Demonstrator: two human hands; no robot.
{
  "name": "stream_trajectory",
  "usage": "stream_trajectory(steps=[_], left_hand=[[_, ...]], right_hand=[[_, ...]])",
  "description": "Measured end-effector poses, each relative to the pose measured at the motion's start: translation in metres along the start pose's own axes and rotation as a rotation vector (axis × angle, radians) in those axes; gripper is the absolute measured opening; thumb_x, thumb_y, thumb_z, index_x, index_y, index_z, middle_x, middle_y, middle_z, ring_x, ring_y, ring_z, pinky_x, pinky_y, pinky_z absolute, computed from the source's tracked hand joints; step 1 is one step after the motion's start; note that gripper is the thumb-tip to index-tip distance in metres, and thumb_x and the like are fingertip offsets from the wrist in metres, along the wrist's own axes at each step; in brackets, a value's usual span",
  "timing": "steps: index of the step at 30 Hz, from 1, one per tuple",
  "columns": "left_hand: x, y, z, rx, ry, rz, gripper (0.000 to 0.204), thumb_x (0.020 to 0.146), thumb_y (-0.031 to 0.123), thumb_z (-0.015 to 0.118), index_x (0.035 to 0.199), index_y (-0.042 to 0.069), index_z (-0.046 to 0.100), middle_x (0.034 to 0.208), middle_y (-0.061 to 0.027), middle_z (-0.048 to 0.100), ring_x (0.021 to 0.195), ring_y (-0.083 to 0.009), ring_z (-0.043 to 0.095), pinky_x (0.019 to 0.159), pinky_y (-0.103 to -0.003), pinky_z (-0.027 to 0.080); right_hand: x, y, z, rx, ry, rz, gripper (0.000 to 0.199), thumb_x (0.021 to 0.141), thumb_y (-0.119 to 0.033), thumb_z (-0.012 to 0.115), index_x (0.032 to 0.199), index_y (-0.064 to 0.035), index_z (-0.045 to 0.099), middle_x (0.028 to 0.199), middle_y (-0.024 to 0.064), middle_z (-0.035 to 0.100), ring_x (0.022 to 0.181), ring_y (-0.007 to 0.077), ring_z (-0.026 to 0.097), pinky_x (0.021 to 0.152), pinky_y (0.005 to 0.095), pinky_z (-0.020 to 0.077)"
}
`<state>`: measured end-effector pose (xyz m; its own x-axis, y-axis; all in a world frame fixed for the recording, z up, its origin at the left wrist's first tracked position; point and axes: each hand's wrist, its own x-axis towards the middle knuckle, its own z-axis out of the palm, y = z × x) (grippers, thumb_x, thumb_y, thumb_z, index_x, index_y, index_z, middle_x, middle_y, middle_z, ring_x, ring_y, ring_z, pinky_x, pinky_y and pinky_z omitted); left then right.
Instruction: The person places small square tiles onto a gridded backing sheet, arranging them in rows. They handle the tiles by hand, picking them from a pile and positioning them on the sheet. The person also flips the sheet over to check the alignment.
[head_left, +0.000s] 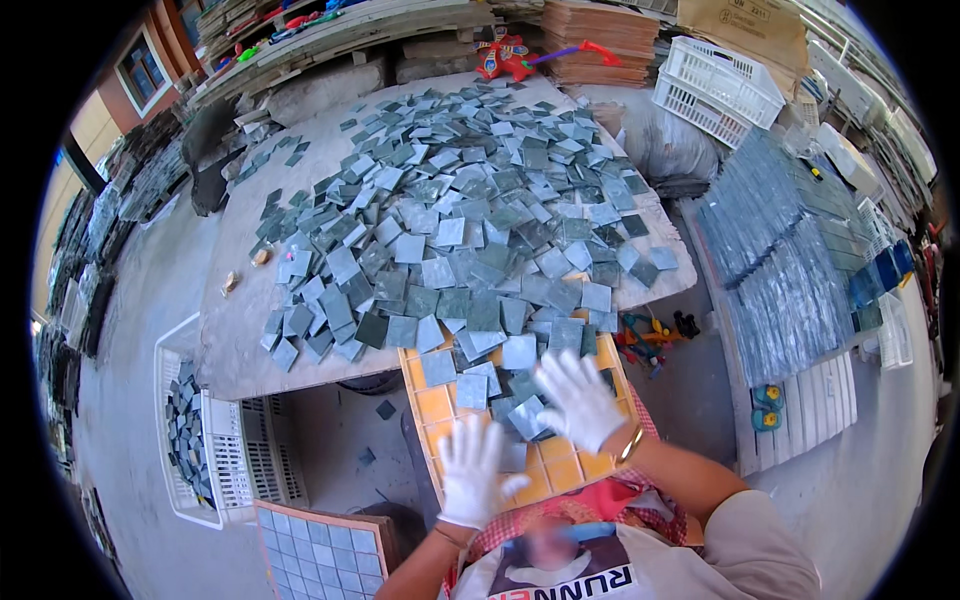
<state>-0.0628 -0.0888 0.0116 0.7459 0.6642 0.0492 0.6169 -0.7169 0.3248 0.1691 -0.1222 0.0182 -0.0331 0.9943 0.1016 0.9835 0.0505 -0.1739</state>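
Note:
My left hand (472,472), in a white glove, hovers over or rests on the lower left part of a yellow gridded tray (437,404). Its fingers are spread and hold nothing. Further up and to the right, my right hand (580,402), also gloved, lies flat with fingers apart over loose grey-green stone tiles (526,417) on the tray; whether it touches them I cannot tell. Several square tiles lie in the tray's upper cells, while lower cells show bare yellow. Behind the tray a large heap of tiles (450,232) covers much of the table (245,340).
A white plastic crate (225,470) with small tiles stands on the floor at left. Near it leans a panel of set tiles (318,555). Stacked tile sheets (785,320) sit on a pallet at right. White crates (715,90) and brown boards (598,42) stand behind.

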Motion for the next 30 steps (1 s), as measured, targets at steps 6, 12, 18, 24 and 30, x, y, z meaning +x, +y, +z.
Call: stream_trajectory(steps=[6, 12, 18, 24, 30], left_hand=[[-0.031, -0.003, 0.007, -0.061, 0.106, 0.03, 0.059, 0.071, 0.031, 0.074, 0.123, 0.008, 0.058, 0.135, -0.0189, 0.048, 0.127, -0.0402, 0.041, 0.108, -0.052, 0.027], [-0.044, -0.012, 0.012, -0.045, 0.209, -0.002, 0.052, 0.068, 0.022, 0.074, 0.116, 0.008, 0.058, 0.121, -0.0135, 0.054, 0.118, -0.0353, 0.046, 0.104, -0.049, 0.033], [-0.037, -0.011, 0.005, -0.066, 0.266, -0.052, 0.055, 0.066, 0.014, 0.074, 0.117, 0.006, 0.055, 0.107, -0.0134, 0.055, 0.105, -0.0375, 0.048, 0.099, -0.049, 0.037], [-0.03, -0.004, -0.003, -0.075, 0.159, -0.035, 0.065, 0.064, 0.018, 0.078, 0.123, 0.004, 0.053, 0.124, -0.0143, 0.05, 0.119, -0.0386, 0.042, 0.103, -0.052, 0.034], [-0.019, 0.012, -0.009, -0.189, 0.201, -0.057, 0.066, 0.065, 0.018, 0.079, 0.123, 0.002, 0.052, 0.122, -0.0156, 0.053, 0.114, -0.0368, 0.048, 0.097, -0.046, 0.04]], right_hand=[[-0.065, 0.013, -0.014, 0.256, -0.182, -0.374, 0.054, 0.082, -0.036, 0.065, 0.124, -0.0054, 0.05, 0.137, 0.0142, 0.045, 0.13, 0.0301, 0.039, 0.108, 0.0488, 0.0292], [-0.084, 0.03, -0.026, 0.198, 0.07, -0.097, 0.027, 0.081, -0.023, 0.064, 0.104, -0.0094, 0.058, 0.1, 0.0045, 0.06, 0.092, 0.0225, 0.06, 0.076, 0.0363, 0.05], [-0.098, -0.016, -0.019, 0.42, -0.052, 0.056, 0.047, 0.078, -0.035, 0.07, 0.111, -0.0059, 0.054, 0.107, 0.0139, 0.057, 0.093, 0.0318, 0.06, 0.079, 0.0413, 0.0499], [-0.089, -0.011, -0.001, 0.615, -0.28, 0.258, 0.042, 0.075, -0.03, 0.074, 0.101, -0.0052, 0.053, 0.098, 0.0153, 0.059, 0.086, 0.0351, 0.06, 0.073, 0.0407, 0.0494], [-0.051, 0.009, -0.018, 1.195, -0.135, 0.652, 0.028, 0.083, -0.02, 0.068, 0.1, -0.0027, 0.053, 0.075, 0.0103, 0.062, 0.054, 0.0214, 0.06, 0.055, 0.0334, 0.048]])
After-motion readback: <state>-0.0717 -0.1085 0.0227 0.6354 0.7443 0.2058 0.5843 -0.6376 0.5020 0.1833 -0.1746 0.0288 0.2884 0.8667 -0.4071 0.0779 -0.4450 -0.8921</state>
